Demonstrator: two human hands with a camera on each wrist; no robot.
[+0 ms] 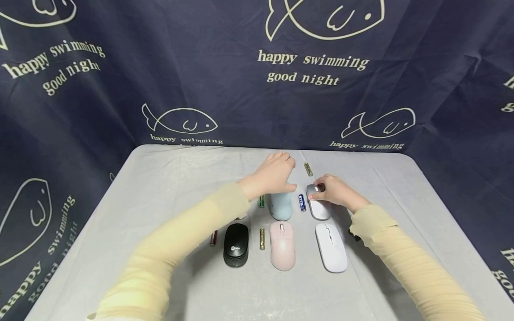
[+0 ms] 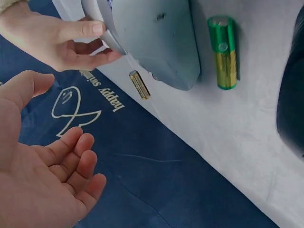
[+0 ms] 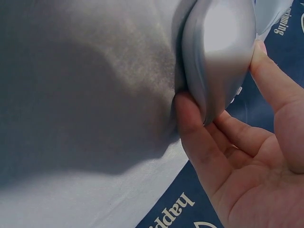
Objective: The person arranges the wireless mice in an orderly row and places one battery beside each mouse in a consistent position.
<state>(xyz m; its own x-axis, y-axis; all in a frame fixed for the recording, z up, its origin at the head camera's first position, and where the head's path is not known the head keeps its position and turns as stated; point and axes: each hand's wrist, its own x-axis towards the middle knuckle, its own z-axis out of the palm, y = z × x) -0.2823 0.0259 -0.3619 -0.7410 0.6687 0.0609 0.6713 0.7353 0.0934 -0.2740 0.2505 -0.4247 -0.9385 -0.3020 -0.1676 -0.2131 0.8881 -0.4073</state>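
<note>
My right hand point(image 1: 335, 191) grips the far end of a silver-grey computer mouse point(image 1: 320, 209), thumb on one side and fingers on the other, as the right wrist view shows. Left of it, my left hand point(image 1: 274, 174) hovers over the far end of a light blue mouse point(image 1: 282, 208). In the left wrist view its fingers point(image 2: 78, 161) are loosely bent with nothing between them. A blue battery point(image 1: 302, 203) lies between the two mice. A green-and-gold battery point(image 2: 223, 52) lies beside the blue mouse, and a gold battery point(image 1: 308, 169) lies farther back.
Nearer the front, a black mouse point(image 1: 235, 245), a pink mouse point(image 1: 283, 247) and a white mouse point(image 1: 331, 248) form a row. Another gold battery point(image 1: 262, 239) and a dark red battery point(image 1: 213, 238) lie among them. The right sleeve partly hides a dark object point(image 1: 354, 235).
</note>
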